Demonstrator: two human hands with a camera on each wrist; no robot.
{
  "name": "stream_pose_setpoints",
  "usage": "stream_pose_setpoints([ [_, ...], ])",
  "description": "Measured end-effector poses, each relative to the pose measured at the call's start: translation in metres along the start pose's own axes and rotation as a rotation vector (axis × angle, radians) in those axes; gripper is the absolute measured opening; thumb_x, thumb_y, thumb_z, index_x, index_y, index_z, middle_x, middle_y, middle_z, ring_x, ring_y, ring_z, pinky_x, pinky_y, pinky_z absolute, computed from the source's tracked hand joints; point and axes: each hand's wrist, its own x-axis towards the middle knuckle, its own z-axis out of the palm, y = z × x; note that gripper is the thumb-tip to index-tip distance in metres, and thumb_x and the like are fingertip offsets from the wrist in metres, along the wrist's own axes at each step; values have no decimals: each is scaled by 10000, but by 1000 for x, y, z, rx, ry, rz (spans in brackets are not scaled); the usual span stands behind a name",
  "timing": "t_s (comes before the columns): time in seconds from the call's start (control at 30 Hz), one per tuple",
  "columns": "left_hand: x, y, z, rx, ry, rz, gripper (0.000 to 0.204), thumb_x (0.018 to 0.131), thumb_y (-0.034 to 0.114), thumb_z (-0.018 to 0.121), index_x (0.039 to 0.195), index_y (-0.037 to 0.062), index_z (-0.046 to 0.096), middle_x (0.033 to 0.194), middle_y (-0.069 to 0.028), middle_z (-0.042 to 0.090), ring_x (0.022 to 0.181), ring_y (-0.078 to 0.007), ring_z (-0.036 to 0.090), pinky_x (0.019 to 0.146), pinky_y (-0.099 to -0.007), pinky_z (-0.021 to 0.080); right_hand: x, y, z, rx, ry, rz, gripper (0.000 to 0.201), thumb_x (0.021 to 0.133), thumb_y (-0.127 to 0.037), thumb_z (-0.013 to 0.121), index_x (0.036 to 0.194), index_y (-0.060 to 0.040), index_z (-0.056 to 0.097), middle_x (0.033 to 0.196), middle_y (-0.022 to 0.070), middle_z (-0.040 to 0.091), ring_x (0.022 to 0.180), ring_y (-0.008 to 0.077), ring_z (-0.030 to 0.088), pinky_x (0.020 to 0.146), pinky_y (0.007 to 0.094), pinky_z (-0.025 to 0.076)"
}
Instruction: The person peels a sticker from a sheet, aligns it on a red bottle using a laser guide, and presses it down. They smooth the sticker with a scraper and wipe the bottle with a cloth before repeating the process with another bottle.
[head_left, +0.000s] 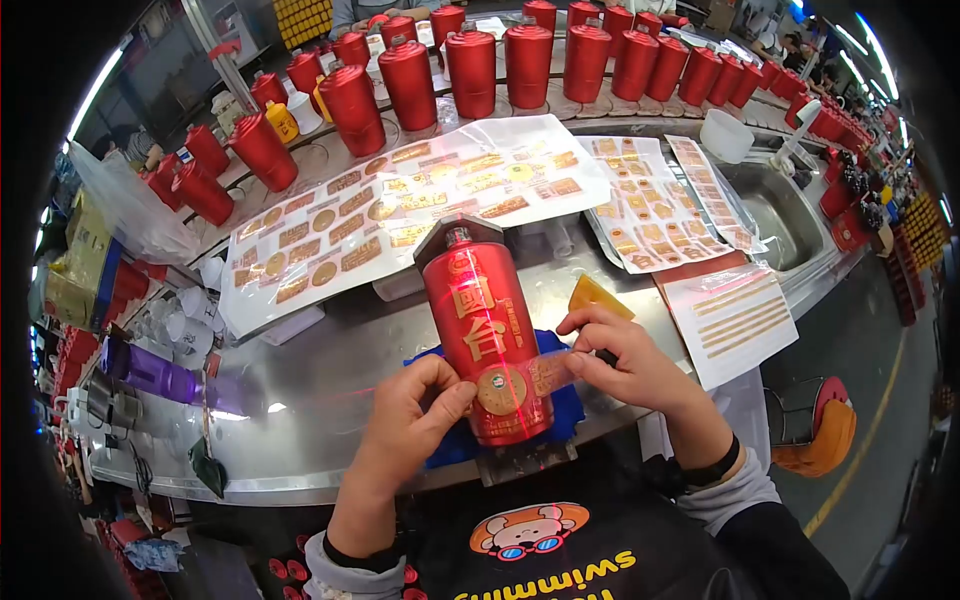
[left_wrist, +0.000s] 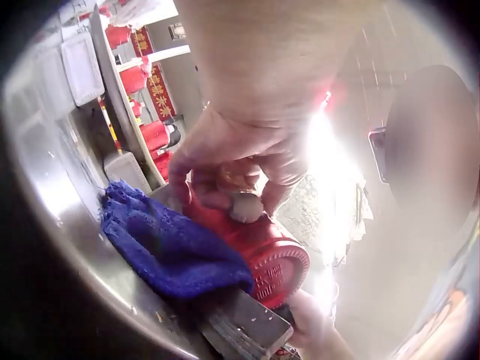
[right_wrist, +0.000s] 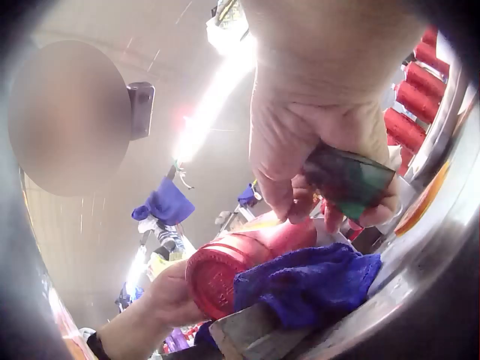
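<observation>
A red bottle [head_left: 462, 300] with gold lettering lies tilted on a blue cloth [head_left: 568, 405], its base toward me. My left hand [head_left: 405, 420] grips its lower left side, thumb beside a round gold emblem [head_left: 500, 391]. From the right, my right hand [head_left: 632, 365] pinches the end of a clear transfer film [head_left: 546, 373] that stretches across to the bottle's front. A dark green, flat, translucent piece [right_wrist: 352, 184] is also tucked in the right hand's fingers, seen in the right wrist view. The bottle's embossed base [left_wrist: 279, 276] shows in the left wrist view.
Sheets of gold stickers [head_left: 340, 225] lie behind the bottle, with more sheets [head_left: 655, 205] to the right. A yellow scraper-like piece [head_left: 597, 297] sits beyond my right hand. Red bottles [head_left: 470, 75] line the conveyor at the back. A sink [head_left: 785, 215] is at right.
</observation>
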Motion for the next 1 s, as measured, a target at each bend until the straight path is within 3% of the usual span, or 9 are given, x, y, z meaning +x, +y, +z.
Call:
stream_pose_setpoints([
  [0.37,-1,0,-2,-22,-29,4,232,934,179,643,812,14,536,721,-11,572,674,-70,524,609,-229,433,2,1,0,19,-5,9,180,899,-182,661,848,-12,632,1084,128,583,916,221,592,724,305,484],
  [0.57,0,1,-5,99,-40,31,234,928,191,654,823,8,553,731,-19,597,687,-72,543,618,-229,445,3,8,1,-44,5,-71,182,895,-186,668,849,-14,628,1089,119,581,901,204,588,706,288,474],
  [0.7,-1,2,-1,48,7,-3,220,891,179,683,796,4,588,708,-40,619,652,-97,549,585,-259,427,3,1,0,32,-9,5,183,891,-186,678,846,-16,625,1069,107,581,870,179,569,683,279,466],
  [0.8,-1,1,-1,17,3,15,225,895,182,678,800,0,586,708,-44,618,658,-99,552,591,-261,430,4,-4,-2,64,-38,104,187,891,-197,670,809,-46,595,1102,94,585,977,203,569,817,312,442],
  [0.9,-1,-1,-1,33,-4,25,231,899,188,674,805,-3,585,710,-47,618,663,-100,553,598,-262,432,3,3,0,17,-12,15,195,893,-197,681,851,-16,626,1078,102,581,872,179,572,692,282,465],
  [1.0,-1,0,-1,50,2,28,237,901,193,672,800,-3,583,710,-51,619,666,-101,554,601,-261,433,3,2,-1,25,-2,-3,192,894,-194,679,848,-16,626,1084,105,582,883,184,577,701,286,466],
])
